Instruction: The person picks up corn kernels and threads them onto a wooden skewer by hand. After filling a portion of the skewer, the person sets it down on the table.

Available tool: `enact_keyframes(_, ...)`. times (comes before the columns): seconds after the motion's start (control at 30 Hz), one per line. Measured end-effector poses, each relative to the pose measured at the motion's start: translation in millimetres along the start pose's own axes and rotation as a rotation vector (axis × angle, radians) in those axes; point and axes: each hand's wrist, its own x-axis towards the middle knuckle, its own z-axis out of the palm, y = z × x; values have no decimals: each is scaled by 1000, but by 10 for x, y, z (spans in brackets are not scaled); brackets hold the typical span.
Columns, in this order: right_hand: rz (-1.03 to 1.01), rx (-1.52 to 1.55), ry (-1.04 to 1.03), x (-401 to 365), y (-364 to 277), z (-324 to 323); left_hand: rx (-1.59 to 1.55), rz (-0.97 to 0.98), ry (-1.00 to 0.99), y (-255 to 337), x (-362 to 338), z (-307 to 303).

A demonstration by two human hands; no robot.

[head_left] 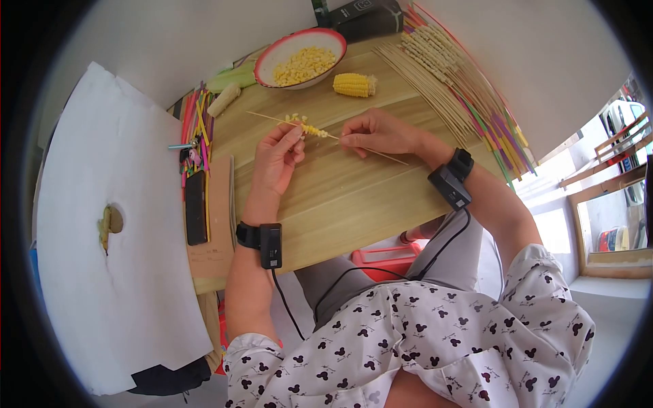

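Between my hands runs a thin wooden skewer (265, 117) with yellow corn kernels (314, 130) threaded along its middle. My left hand (280, 151) pinches at the kernels near the skewer's left part. Fingers of my right hand (377, 130) close on the bare stick to the right of the kernels, and its end pokes out below that hand. Beyond them stands a white bowl (264, 64) with a red rim, holding loose corn kernels (305, 66). A partly stripped corn cob (354, 85) lies right of the bowl.
Bundled skewers (428, 88) and coloured sticks (503, 139) lie along the right edge. At left are a bare cob (224, 100), green husk (231, 78), coloured pens (204, 122), a black case (196, 207) and a brown notebook (221, 183). A black device (364, 20) stands behind.
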Motion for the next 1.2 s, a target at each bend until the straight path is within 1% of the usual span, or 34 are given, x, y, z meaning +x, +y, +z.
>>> enact_keyframes(0.17, -43, 5, -9, 5, 25, 3, -1, 17, -6, 16, 0, -1)
enact_keyframes(0.23, -32, 19, 93, 16, 37, 10, 64, 95, 86, 52, -2, 25)
enact_keyframes(0.27, -32, 22, 94, 15, 38, 3, 66, 92, 87, 64, 4, -4)
enact_keyframes(0.33, -29, -35, 143, 11, 40, -30, 278, 232, 209, 107, 23, -122)
enact_keyframes(0.37, -30, -33, 142, 13, 55, -51, 280, 232, 211, 116, 35, -183)
enact_keyframes(0.43, -22, -98, 141, 19, 63, -72, 399, 334, 270, 128, 44, -262)
enact_keyframes(0.47, -23, -95, 142, 19, 53, -70, 402, 332, 270, 127, 47, -277)
enact_keyframes(0.53, 17, -128, 142, 5, 32, -71, 639, 395, 292, 113, 46, -288)
enact_keyframes(0.57, 15, -126, 143, 1, 21, -68, 642, 395, 291, 93, 47, -279)
enact_keyframes(0.63, 9, -136, 152, -6, 4, -63, 842, 340, 244, 39, 50, -216)
enact_keyframes(0.67, 8, -134, 156, -9, -1, -58, 846, 340, 241, 19, 40, -180)
enact_keyframes(0.73, 13, -144, 146, -8, -6, -57, 1282, 632, 173, -5, 19, -122)
enact_keyframes(0.77, 13, -142, 149, -6, -1, -61, 1285, 632, 170, -4, 24, -123)
enact_keyframes(0.83, 8, -155, 139, -3, 2, -61, 1417, 673, 151, -8, 33, -136)
enact_keyframes(1.2, 22, -171, 140, 1, -9, -64, 1477, 719, 161, -18, 46, -112)
